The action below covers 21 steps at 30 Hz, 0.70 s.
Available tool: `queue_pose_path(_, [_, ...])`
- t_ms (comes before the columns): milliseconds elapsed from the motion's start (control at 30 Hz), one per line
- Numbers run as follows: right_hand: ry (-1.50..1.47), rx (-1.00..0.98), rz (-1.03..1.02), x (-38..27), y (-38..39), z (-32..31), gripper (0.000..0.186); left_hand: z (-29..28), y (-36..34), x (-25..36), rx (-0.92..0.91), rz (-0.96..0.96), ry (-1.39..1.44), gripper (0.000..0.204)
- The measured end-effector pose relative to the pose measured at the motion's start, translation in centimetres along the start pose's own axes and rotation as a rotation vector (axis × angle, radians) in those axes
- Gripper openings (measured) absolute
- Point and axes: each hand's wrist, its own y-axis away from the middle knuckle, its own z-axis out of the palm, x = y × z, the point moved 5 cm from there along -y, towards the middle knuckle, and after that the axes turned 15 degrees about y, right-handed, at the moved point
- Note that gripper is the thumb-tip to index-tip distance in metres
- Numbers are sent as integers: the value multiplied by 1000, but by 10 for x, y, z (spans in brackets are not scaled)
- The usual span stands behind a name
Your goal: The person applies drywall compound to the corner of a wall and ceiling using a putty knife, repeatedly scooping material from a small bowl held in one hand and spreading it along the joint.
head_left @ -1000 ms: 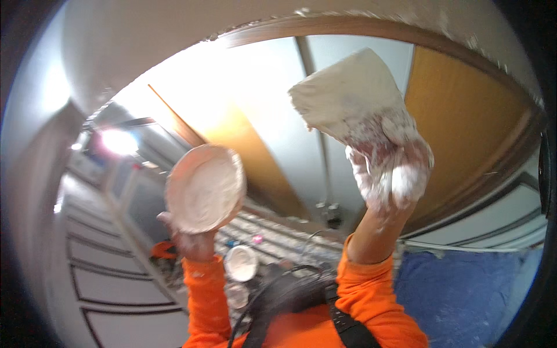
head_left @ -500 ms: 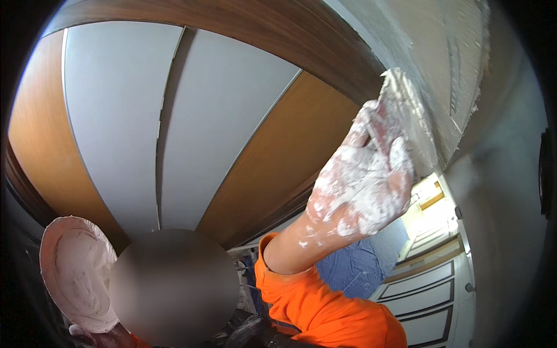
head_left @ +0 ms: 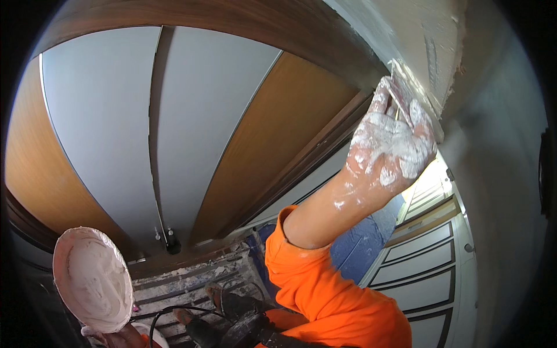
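My right hand (head_left: 390,142), smeared with white plaster, is raised at the upper right. Its fingers grip a plaster-coated putty knife (head_left: 411,83), whose blade lies against the edge of the plastered wall (head_left: 400,35). The knife's handle is hidden behind the palm. Low on the left, my left hand (head_left: 123,337) supports a round pinkish bowl (head_left: 60,272) from below. White plaster paste (head_left: 96,278) lines the tilted bowl. Most of the left fingers are out of sight under it.
Dark wood trim (head_left: 232,20) borders tall grey panels (head_left: 197,110) with wood strips. Below are debris-covered slats (head_left: 191,284), my shoes (head_left: 214,296), a black cable (head_left: 168,309) and a white bucket rim (head_left: 155,332). A blue covering (head_left: 357,243) and white panelled door (head_left: 429,264) are at right.
My right hand has shifted right, and the putty knife now appears more edge-on against the wall. The bowl sits slightly lower and further right in view. The slats below have come into sight.
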Motion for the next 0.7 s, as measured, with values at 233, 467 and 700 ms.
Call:
queue_pose_path(233, [473, 157, -251, 0, 15, -8, 37, -11, -23, 6, -47, 17, -27, 61])
queue_pose_path(467, [1102, 281, -702, 6, 67, 76, 34, -13, -39, 11, -51, -9, 461, 65])
queue_pose_path(700, [1254, -167, -360, -79, 166, 198, 27, -52, -79, 93, 216, -858, 1723, 74])
